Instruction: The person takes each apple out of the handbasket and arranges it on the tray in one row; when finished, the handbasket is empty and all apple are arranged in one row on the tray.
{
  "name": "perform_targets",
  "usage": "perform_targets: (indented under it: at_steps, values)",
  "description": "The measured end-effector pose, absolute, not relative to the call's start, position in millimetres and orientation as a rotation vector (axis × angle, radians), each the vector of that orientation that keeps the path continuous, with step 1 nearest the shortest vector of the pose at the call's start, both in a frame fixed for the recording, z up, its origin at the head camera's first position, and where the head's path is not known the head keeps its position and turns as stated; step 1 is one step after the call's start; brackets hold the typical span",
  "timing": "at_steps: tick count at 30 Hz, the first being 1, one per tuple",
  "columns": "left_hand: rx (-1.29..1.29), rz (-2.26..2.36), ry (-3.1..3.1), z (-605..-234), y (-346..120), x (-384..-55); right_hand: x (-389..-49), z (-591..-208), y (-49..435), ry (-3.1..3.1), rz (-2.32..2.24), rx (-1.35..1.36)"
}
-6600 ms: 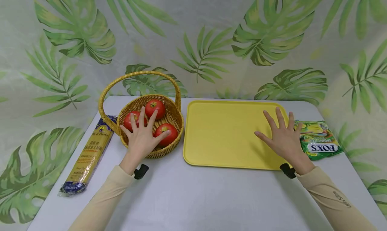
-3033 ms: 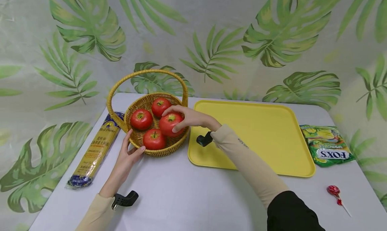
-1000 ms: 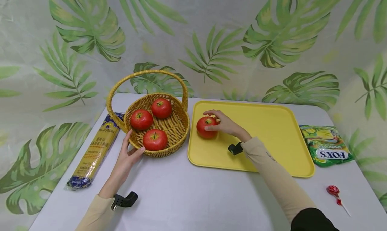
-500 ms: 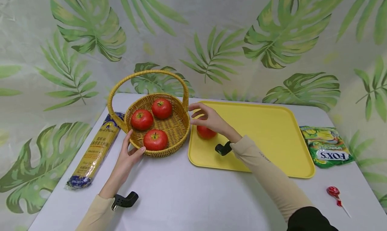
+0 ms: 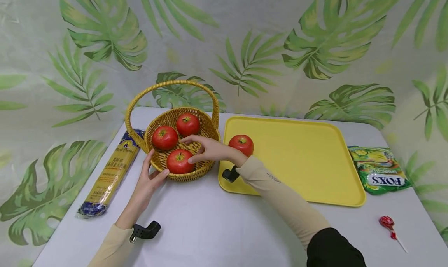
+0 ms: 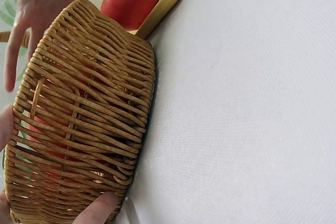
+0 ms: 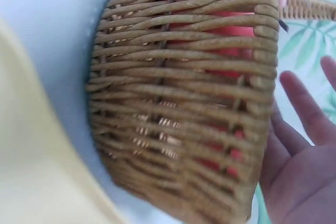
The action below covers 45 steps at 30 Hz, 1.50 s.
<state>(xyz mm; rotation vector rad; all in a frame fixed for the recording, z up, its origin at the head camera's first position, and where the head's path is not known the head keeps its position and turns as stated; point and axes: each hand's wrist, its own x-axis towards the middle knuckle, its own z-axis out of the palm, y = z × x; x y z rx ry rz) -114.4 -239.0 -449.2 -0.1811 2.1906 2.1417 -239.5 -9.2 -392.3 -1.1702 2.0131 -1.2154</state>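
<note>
- Plainly, the left hand [image 5: 148, 182] holds the wicker basket [image 5: 196, 176] at its near left side, thumb toward the front of the wall and fingers at the rim.
- The right hand [image 5: 211, 149] is over the right part of the basket, palm down, with a wide gap between thumb and fingers and nothing gripped.
- Three red apples sit inside the basket: a back apple [image 5: 188, 124], a left apple [image 5: 165, 137] and a front apple [image 5: 179, 161].
- The right thumb is at the edge of the front apple; the woven wall blocks the right wrist view, so I cannot tell whether they touch.
- A fourth apple [image 5: 241, 142] rests on the yellow tray [image 5: 297, 158], near its left edge, its lower part slightly covered by the right wrist in the head view.
- The tray lies flat just right of the basket, on the white counter [image 5: 210, 228].
- The basket's handle [image 5: 171, 83] arches upright above the apples.
- A spaghetti pack [image 5: 111, 173] lies slanted to the left of the basket, its far end close to it.
- Right of the tray lies a green FOX'S bag [image 5: 379, 170], with a red lollipop [image 5: 386, 221] nearer the front.
</note>
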Motion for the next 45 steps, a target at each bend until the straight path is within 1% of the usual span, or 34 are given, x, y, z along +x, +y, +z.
perform_targets:
  at_steps: [2, 6, 11, 17, 31, 34, 40, 45]
  values:
    - [-0.179, 2.141, 2.195, -449, -239, -114, -241, -393, -17, 2.050, -1.134, -1.186]
    - [-0.180, 2.133, 2.210, -450, -239, -114, -243, -396, -29, 2.009, -1.049, -1.123]
    - [-0.173, 2.147, 2.192, -451, -239, -114, -245, -399, -40, 1.911, -1.028, -1.013]
    - [-0.164, 2.164, 2.173, -452, -239, -115, -247, -405, -45, 1.874, -0.989, -0.967]
    - [-0.154, 2.148, 2.190, -451, -239, -114, -247, -411, -47, 2.040, -0.959, -1.182]
    - [-0.158, 2.134, 2.196, -450, -239, -114, -247, -409, -45, 2.057, -0.998, -1.196]
    - [-0.156, 2.134, 2.199, -450, -239, -114, -247, -396, -35, 2.039, -1.141, -1.072]
    - [-0.145, 2.138, 2.201, -449, -239, -113, -248, -383, -23, 2.007, -1.234, -1.022]
